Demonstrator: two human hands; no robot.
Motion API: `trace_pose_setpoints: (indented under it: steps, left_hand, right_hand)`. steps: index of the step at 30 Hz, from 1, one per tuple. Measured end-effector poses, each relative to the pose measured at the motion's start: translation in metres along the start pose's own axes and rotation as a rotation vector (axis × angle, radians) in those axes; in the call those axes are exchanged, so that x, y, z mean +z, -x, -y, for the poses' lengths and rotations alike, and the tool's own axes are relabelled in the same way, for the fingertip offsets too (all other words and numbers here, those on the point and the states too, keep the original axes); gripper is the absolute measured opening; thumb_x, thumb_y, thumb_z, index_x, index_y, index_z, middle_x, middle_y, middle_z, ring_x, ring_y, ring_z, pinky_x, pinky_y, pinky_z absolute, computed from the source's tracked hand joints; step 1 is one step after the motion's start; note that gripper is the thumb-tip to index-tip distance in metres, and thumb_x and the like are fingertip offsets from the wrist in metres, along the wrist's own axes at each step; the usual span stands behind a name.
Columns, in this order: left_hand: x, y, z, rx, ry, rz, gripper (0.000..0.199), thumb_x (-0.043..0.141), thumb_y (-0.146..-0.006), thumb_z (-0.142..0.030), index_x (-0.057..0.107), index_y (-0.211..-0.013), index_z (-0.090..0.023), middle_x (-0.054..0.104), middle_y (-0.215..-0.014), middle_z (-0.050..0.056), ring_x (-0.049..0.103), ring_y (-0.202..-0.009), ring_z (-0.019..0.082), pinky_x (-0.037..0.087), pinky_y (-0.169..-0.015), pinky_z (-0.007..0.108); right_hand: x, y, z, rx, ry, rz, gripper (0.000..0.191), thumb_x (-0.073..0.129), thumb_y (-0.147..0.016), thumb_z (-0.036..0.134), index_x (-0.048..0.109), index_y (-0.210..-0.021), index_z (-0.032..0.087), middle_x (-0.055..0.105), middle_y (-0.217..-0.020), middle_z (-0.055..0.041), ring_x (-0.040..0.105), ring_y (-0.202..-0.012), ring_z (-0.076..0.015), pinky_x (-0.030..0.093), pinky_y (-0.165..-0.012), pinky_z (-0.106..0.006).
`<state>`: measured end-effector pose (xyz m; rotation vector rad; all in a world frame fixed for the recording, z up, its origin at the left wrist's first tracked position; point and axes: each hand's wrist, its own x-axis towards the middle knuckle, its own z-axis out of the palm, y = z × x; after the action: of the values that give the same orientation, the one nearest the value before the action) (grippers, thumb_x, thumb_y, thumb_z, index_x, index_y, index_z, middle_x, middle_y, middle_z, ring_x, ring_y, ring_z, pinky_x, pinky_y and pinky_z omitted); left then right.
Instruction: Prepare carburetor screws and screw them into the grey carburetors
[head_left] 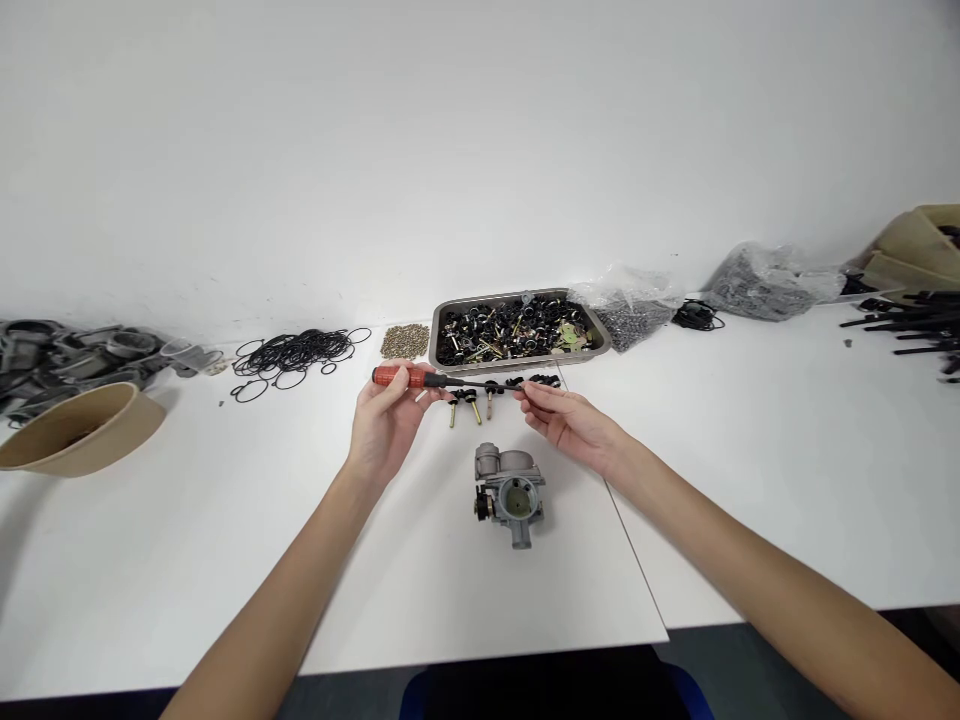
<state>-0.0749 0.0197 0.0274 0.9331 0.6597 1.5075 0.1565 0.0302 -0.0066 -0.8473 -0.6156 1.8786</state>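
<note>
A screwdriver with a red and black handle lies level across the space between my hands, its dark shaft pointing right. My left hand is closed round the handle. At the shaft's tip, the fingers of my right hand are pinched together; whether a small part sits there too I cannot make out. Below, a grey metal carburetor rests on the white table with its round bore facing me. Behind the shaft lies a row of small black-headed parts with brass-coloured stems.
A metal tray of mixed small parts stands by the wall. To its left are brass pieces, black rubber rings, a tan container and grey castings. Plastic bags and black rods lie right.
</note>
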Motion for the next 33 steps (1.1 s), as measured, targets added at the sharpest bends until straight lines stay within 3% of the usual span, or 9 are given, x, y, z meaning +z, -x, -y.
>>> trace_pose_setpoints:
  steps: [8,12,18,23,28,33]
  left_hand:
    - [0.005,0.005,0.001,0.091,-0.060,0.066,0.011,0.065,-0.083,-0.022,0.057,-0.087,-0.017,0.065,-0.094,0.007,0.063,-0.085,0.019,0.055,-0.081,0.043]
    - [0.014,0.008,-0.004,0.176,-0.169,0.131,0.015,0.068,-0.082,-0.024,0.057,-0.090,-0.017,0.065,-0.097,0.006,0.065,-0.083,0.018,0.056,-0.079,0.037]
    - [0.061,-0.006,-0.037,0.442,-0.518,0.444,0.017,0.071,-0.078,-0.019,0.064,-0.094,-0.016,0.066,-0.094,0.009,0.065,-0.081,0.018,0.056,-0.067,0.030]
    - [0.099,-0.011,-0.067,0.619,-0.733,0.686,0.017,0.070,-0.079,-0.018,0.065,-0.095,-0.019,0.067,-0.089,0.007,0.065,-0.079,0.019,0.057,-0.065,0.031]
    - [0.102,-0.005,-0.072,0.664,-0.670,0.625,0.016,0.070,-0.080,-0.018,0.065,-0.095,-0.019,0.068,-0.090,0.008,0.065,-0.072,0.017,0.055,-0.055,0.030]
    - [0.095,-0.004,-0.071,0.620,-0.640,0.620,0.017,0.071,-0.079,-0.019,0.065,-0.095,-0.020,0.068,-0.091,0.008,0.064,-0.066,0.016,0.053,-0.049,0.028]
  right_hand:
    - [-0.001,0.000,-0.005,0.013,-0.010,-0.032,0.017,0.079,-0.073,0.021,0.073,-0.088,0.017,0.072,-0.095,-0.0036,0.063,-0.072,-0.0082,0.052,-0.065,-0.019]
    - [-0.003,-0.002,-0.005,0.038,-0.049,-0.063,0.019,0.082,-0.069,0.024,0.072,-0.085,0.020,0.070,-0.096,0.0008,0.058,-0.066,-0.0065,0.049,-0.058,-0.020]
    - [0.000,-0.001,-0.003,0.033,-0.210,0.040,0.019,0.082,-0.071,0.024,0.070,-0.085,0.019,0.069,-0.086,0.0032,0.052,-0.059,-0.0047,0.046,-0.053,-0.019]
    - [0.010,0.009,0.001,0.020,-0.340,0.161,0.018,0.081,-0.072,0.023,0.069,-0.085,0.020,0.069,-0.084,0.0044,0.052,-0.060,-0.0051,0.044,-0.051,-0.018]
    - [0.015,0.017,0.004,-0.034,-0.337,0.247,0.014,0.080,-0.073,0.024,0.070,-0.082,0.022,0.069,-0.085,0.0049,0.055,-0.066,-0.0076,0.046,-0.056,-0.022]
    - [0.016,0.018,-0.001,-0.023,-0.311,0.194,0.016,0.081,-0.072,0.025,0.071,-0.084,0.022,0.068,-0.083,0.0046,0.055,-0.066,-0.0079,0.046,-0.058,-0.022]
